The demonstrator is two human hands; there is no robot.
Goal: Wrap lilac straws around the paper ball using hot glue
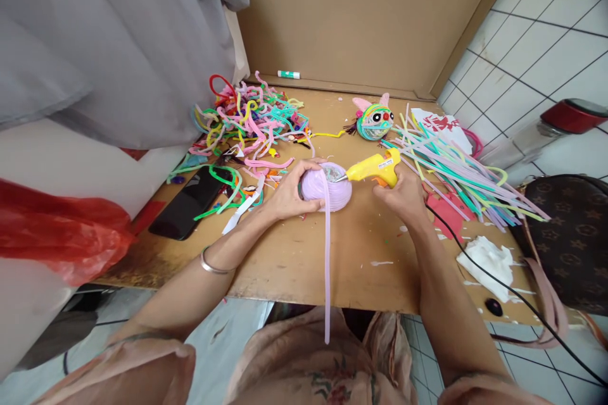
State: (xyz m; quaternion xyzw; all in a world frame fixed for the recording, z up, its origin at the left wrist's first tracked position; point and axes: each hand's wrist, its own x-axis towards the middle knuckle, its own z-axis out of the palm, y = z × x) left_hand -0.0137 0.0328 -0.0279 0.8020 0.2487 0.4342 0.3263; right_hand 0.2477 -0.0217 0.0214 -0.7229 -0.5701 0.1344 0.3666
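Note:
My left hand (295,193) is closed around the left side of a rounded form wrapped in lilac pipe cleaner (336,195). Its top shows an uncovered greyish patch. One loose length of the lilac pipe cleaner (327,266) hangs down the front past the table edge. In my right hand (403,193) is a yellow hot glue gun (373,168), its metal nozzle at the uncovered patch; whether it touches cannot be made out. A black cord runs from behind the right hand to the lower right.
Tangled pipe cleaners (256,117) and a black phone (187,202) lie left. A colourful animal figure (375,120) stands behind. Straight pipe cleaners (465,168), a white crumpled tissue (487,264) and a brown patterned bag (570,234) are right. A glue stick (289,74) lies at the back.

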